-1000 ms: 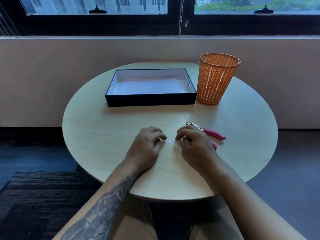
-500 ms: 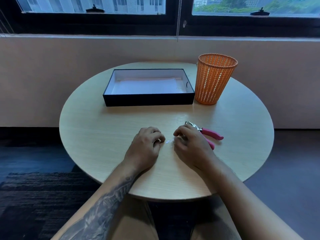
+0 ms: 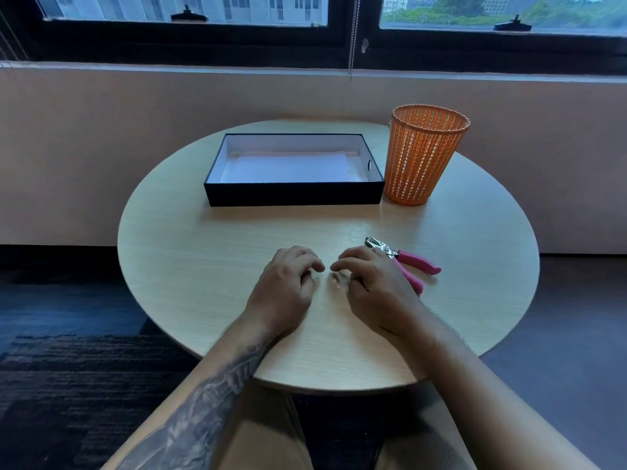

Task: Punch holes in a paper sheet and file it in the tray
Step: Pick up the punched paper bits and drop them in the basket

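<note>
Scraps: tiny white paper punch-outs (image 3: 336, 281) lay between left hand (image 3: 285, 288) and right hand (image 3: 375, 288), nearer right.
Fingers: loosely curled, nothing visibly held.

White paper sheet (image 3: 291, 167) lies flat inside the open black tray (image 3: 291, 195), white-lined, at the far side of the table (image 3: 203, 266). Pink-handled hole punch (image 3: 415, 262) lies nearer, right of centre, metal head toward the tray, partly hidden.

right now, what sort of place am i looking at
Likely an office or study corner beside a window: a round table holds a black filing tray with paper in it, a pink-handled hole punch and an orange mesh wastebasket.
</note>
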`<control>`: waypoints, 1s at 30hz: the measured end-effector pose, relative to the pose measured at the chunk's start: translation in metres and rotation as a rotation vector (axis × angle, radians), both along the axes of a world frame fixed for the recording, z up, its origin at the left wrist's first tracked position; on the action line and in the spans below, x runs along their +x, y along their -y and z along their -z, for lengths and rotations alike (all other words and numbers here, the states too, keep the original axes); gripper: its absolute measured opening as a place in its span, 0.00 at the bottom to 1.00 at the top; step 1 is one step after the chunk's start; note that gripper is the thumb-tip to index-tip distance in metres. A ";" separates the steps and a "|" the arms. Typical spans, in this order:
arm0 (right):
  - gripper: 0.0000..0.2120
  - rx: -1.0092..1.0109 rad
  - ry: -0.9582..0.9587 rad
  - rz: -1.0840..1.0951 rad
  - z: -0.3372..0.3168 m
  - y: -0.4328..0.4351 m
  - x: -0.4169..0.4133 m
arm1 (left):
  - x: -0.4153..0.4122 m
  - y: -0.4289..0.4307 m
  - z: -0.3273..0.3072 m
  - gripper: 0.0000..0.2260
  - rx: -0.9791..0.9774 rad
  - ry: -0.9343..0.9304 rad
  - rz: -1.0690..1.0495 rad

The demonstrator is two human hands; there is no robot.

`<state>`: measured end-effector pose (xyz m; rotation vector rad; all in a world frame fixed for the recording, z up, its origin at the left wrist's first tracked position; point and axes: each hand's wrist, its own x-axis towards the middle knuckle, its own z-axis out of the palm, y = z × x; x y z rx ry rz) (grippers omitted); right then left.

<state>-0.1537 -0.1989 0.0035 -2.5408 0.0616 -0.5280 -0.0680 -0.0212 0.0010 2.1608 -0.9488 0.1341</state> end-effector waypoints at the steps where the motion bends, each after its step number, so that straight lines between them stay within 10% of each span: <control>1: 0.18 -0.047 -0.015 -0.009 0.000 0.000 -0.001 | 0.000 0.000 0.001 0.12 0.008 0.004 0.002; 22: 0.15 0.263 0.091 0.113 0.003 -0.001 -0.002 | -0.001 -0.001 0.000 0.13 -0.028 0.004 0.065; 30: 0.06 0.011 -0.102 -0.054 -0.010 0.004 -0.005 | 0.002 0.003 0.002 0.09 0.067 0.087 -0.069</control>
